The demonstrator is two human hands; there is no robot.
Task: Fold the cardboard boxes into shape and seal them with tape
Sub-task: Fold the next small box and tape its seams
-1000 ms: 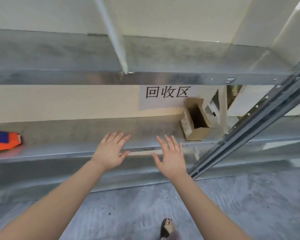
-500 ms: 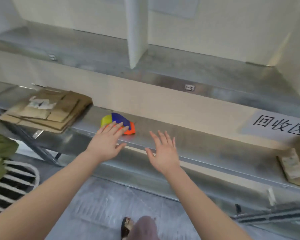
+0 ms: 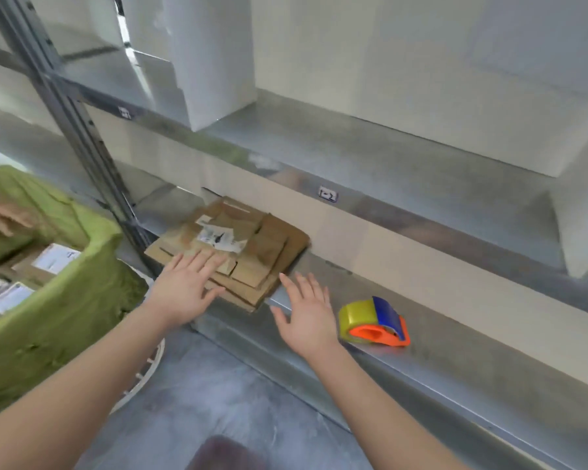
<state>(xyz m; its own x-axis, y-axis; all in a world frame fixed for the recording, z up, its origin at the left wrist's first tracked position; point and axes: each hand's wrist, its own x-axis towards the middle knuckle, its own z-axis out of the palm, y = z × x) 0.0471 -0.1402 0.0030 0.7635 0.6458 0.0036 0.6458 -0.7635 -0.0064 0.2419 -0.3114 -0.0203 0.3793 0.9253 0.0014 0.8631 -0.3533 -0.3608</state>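
flat cardboard boxes stacked on shelf, l hand fingers spread over stack's near edge, r hand just right of stack, fingers spread, empty, tape dispenser further right

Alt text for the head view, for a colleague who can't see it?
Both hands reach, fingers spread, toward a metal shelf: the left hand is over the near edge of a stack of flattened cardboard boxes, the right hand is between that stack and an orange-and-blue tape dispenser. A green-lined bin of parcels stands at left.
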